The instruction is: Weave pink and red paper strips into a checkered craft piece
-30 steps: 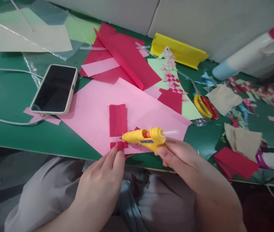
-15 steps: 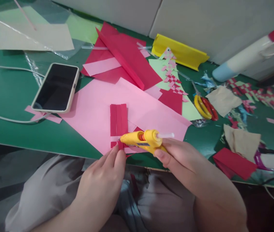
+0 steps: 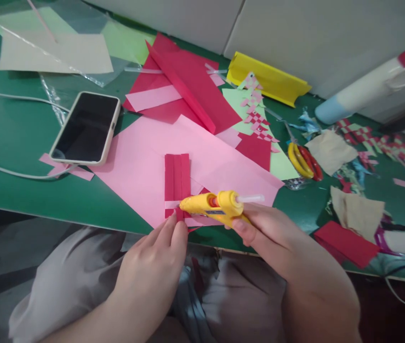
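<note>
My right hand (image 3: 267, 231) grips a yellow hot glue gun (image 3: 213, 206) with a clear glue stick poking out of its back. The nozzle points left at the near end of several red paper strips (image 3: 177, 178). A thin pink strip crosses them there. My left hand (image 3: 154, 267) pinches the near end of the red strips at the table's front edge. The strips lie on a large pink paper sheet (image 3: 145, 166) on the green table (image 3: 13, 138).
A smartphone (image 3: 86, 127) lies left of the pink sheet, with a white cable beside it. Behind are red paper sheets (image 3: 184, 90), a yellow folded sheet (image 3: 267, 81) and a woven pink-and-green piece (image 3: 256, 116). Yellow-red scissors (image 3: 304, 159), scraps and a white bottle (image 3: 370, 85) sit right.
Both hands stay nearly where they were. The glue gun's nozzle has held at the near end of the red strips, shifting only slightly.
</note>
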The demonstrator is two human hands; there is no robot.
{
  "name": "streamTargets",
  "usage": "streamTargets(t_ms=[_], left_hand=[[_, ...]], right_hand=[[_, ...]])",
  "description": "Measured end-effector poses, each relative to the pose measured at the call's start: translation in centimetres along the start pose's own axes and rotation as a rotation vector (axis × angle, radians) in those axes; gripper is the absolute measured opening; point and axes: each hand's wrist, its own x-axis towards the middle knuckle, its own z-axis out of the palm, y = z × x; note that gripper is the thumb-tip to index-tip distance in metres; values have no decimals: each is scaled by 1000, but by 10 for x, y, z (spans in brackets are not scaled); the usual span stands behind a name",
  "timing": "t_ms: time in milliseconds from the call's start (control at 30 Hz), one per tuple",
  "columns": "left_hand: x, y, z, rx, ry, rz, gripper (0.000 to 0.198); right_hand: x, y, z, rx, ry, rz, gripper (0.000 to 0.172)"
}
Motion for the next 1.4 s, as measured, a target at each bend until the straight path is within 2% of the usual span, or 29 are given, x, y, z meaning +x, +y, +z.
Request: streamTargets(t_ms=[200, 333, 700, 1400], left_hand=[[0, 0, -1, 3, -9, -1, 23], [0, 1, -1, 4, -16, -1, 23], [0, 1, -1, -9, -18, -2, 20], [-1, 0, 0, -11, -16, 6, 19]], right_hand=[[0, -3, 2, 2, 15, -17, 29], [-2, -2, 2, -43, 29, 26, 31], [0, -4, 2, -18, 31, 4, 31], [1, -5, 2, -22, 26, 55, 33]])
